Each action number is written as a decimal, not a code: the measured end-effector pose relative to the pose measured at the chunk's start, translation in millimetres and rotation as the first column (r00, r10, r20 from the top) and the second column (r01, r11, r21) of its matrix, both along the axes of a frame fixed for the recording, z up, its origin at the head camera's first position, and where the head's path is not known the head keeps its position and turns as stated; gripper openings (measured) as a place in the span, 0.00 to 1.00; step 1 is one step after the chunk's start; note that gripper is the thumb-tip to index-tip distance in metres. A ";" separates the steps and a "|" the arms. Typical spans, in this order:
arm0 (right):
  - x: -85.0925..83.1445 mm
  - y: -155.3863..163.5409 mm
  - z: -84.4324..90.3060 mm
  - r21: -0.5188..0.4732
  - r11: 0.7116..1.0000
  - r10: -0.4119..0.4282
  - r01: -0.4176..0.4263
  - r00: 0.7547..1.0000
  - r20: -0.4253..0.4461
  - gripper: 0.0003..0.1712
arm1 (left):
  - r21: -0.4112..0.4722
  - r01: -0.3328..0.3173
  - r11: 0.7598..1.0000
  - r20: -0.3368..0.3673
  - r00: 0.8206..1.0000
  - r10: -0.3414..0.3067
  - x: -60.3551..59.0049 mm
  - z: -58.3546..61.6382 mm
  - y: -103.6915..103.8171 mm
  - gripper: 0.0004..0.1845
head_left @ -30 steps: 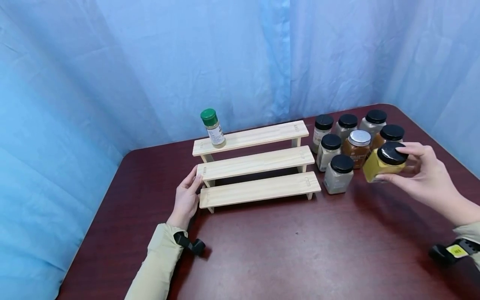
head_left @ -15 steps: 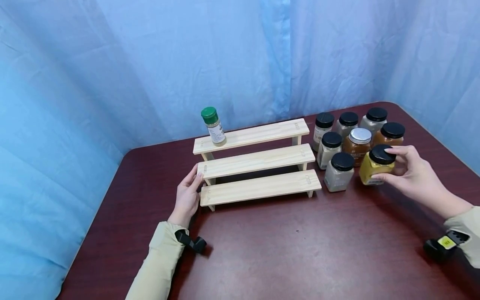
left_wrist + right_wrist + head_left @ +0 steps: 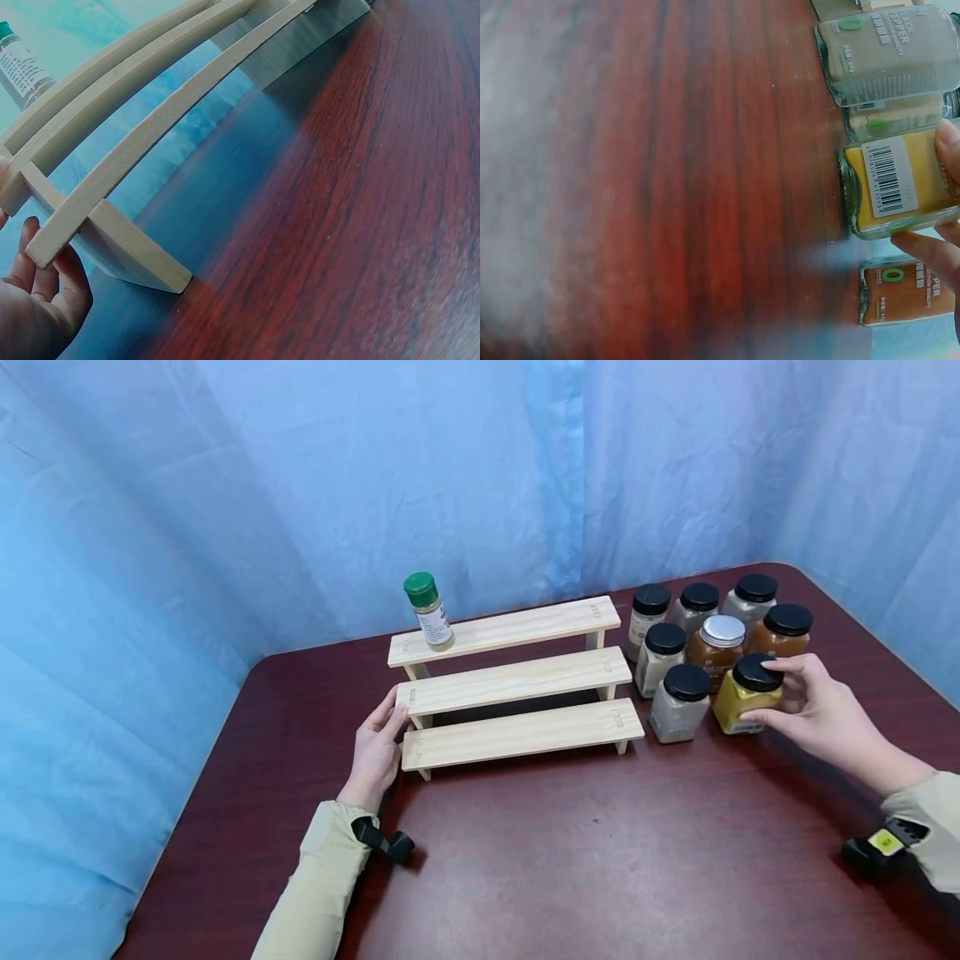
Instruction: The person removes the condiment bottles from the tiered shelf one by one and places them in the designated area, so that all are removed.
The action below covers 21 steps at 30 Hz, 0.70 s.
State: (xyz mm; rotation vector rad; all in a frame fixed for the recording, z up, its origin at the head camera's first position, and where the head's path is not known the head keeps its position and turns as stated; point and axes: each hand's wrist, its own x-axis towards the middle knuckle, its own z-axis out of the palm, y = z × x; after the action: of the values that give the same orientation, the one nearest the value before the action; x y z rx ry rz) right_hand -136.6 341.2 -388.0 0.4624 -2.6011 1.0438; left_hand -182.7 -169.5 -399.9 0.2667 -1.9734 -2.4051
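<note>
A: What is the left hand doing?

B: It lies with straight fingers against the left end of the wooden three-step rack, touching the middle and lowest steps and curled round nothing. Up and to the right of that hand, a green-capped spice bottle stands upright on the top step, near its left end.

A: And past the rack?

B: Just beyond its right end a cluster of jars stands on the dark red desk. Most have black lids; one brown jar has a silver lid.

A: The right hand?

B: Its fingers and thumb are curled round the yellow jar, fingertips at the black lid and on the glass side. The jar stands upright with its base on the desk, at the front of the cluster, directly left of the palm. A grey-filled jar sits just beside it on the far side from the hand, and an orange-brown jar stands just behind the fingertips.
</note>
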 end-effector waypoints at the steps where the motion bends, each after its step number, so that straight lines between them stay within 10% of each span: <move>1: -0.1 -0.3 0.1 -0.001 1.000 -0.009 0.009 1.000 0.010 0.42 | 0.003 -0.001 1.000 0.001 1.000 0.001 0.0 0.0 0.1 0.26; 21: -3.4 -2.5 1.1 0.020 0.998 -0.055 0.054 0.997 0.057 0.43 | 0.017 0.000 1.000 -0.008 1.000 0.000 1.5 0.9 -0.2 0.26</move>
State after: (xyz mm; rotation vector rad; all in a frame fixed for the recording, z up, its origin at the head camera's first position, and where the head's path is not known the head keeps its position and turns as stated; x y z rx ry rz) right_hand -140.0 338.7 -386.9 0.3693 -2.6602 1.0302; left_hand -181.2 -169.7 -399.0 0.2577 -1.9504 -2.4203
